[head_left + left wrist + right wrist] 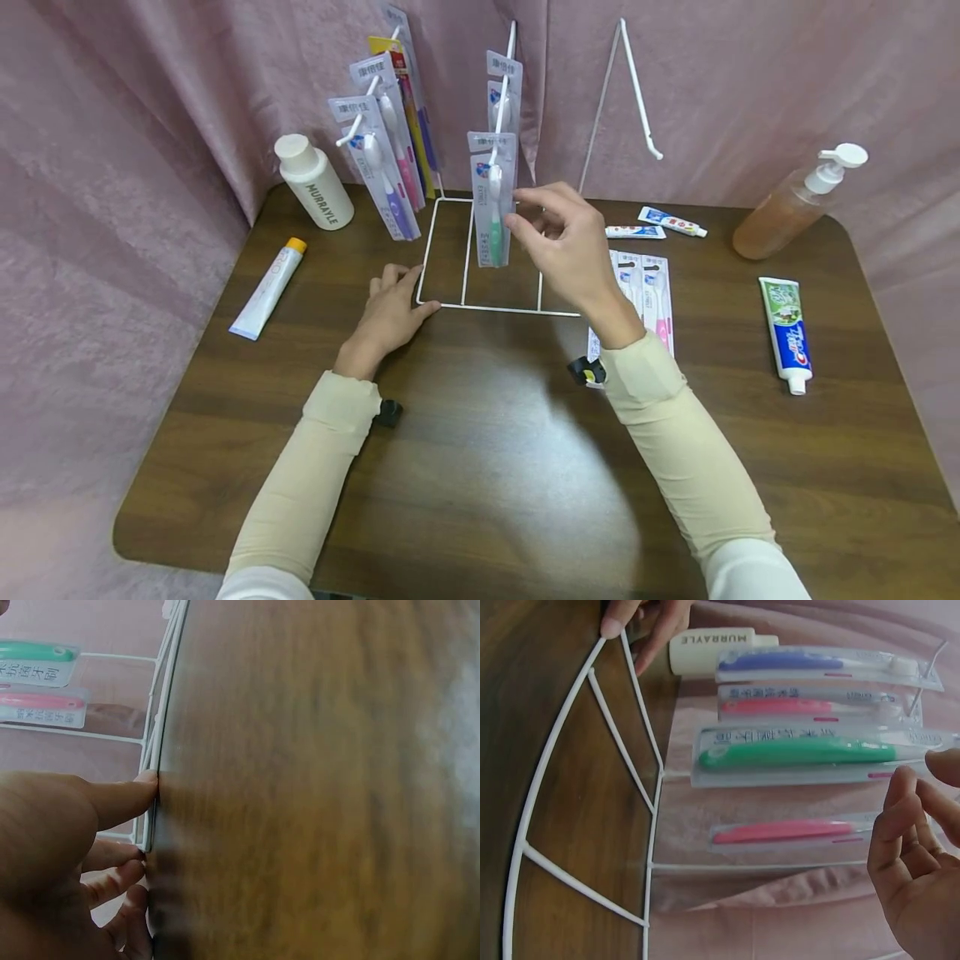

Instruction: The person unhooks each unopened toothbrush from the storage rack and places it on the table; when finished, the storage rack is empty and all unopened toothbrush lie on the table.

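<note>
A white wire display rack (502, 309) stands at the back of the wooden table. My left hand (387, 308) grips its front left corner, thumb against the front bar and fingers by the side bar. A packaged toothbrush with a green handle (496, 237) hangs on the middle hook. My right hand (562, 237) is at that pack's right edge, thumb and index fingertips apart and the other fingers loosely bent. Behind it hangs a pink-handled toothbrush pack (787, 832). On the left hook hang several packs, a purple-handled toothbrush (397, 212) in front.
The right hook (641, 96) carries nothing. Toothbrush packs (656, 292) lie under my right forearm, near small toothpaste tubes (671, 222). A pump bottle (783, 212) and a large toothpaste tube (786, 329) are right; a white bottle (318, 187) and an orange-capped tube (268, 287) are left.
</note>
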The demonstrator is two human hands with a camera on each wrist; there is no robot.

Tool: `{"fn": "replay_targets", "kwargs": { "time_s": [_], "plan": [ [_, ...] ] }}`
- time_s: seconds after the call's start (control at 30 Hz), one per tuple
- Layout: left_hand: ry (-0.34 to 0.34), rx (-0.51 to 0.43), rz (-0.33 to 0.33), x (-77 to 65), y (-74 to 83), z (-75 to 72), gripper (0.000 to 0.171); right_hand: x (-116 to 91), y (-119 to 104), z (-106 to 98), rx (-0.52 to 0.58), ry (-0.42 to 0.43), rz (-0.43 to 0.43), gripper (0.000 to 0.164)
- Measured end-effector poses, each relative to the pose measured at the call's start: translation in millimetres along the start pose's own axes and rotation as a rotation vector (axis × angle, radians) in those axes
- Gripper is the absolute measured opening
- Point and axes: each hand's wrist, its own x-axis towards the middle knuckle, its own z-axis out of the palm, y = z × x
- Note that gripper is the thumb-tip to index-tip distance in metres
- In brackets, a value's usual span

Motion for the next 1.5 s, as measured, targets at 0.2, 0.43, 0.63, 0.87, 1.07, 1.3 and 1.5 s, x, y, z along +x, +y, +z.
{"fn": "replay_targets", "kwargs": {
  "time_s": [0.2, 0.43, 0.63, 0.87, 1.07, 1.3, 1.5],
  "plan": [
    [-0.005, -0.003, 0.002, 2.0, 1.9, 1.1, 0.081, 1, 1, 3, 0.024, 0.026, 0.012, 0.017],
    [0.001, 0.011, -0.002, 2.0, 2.6, 1.7, 0.081, -1, -2, 3, 0.026, 0.055, -0.031, 0.013],
    [0.003, 0.008, -0.006, 2.9, 2.8, 3.1, 0.081, -3, -3, 3, 0.004, 0.085, -0.077, 0.012],
    [-0.001, 0.001, -0.003, 3.2, 5.5, 2.8, 0.080, -4, -1, -2, -0.012, 0.151, -0.110, 0.013],
    [0.002, 0.000, -0.008, 3.5, 6.2, 2.7, 0.080, -7, 1, -9, -0.004, 0.195, -0.105, 0.012],
    [0.007, 0.001, -0.008, 3.2, 4.8, 2.9, 0.081, -8, 1, -14, -0.022, 0.229, -0.118, 0.012],
    [0.005, -0.004, -0.018, 0.3, 2.3, 2.7, 0.080, -14, 5, -18, -0.039, 0.233, -0.084, 0.012]
  ]
}}
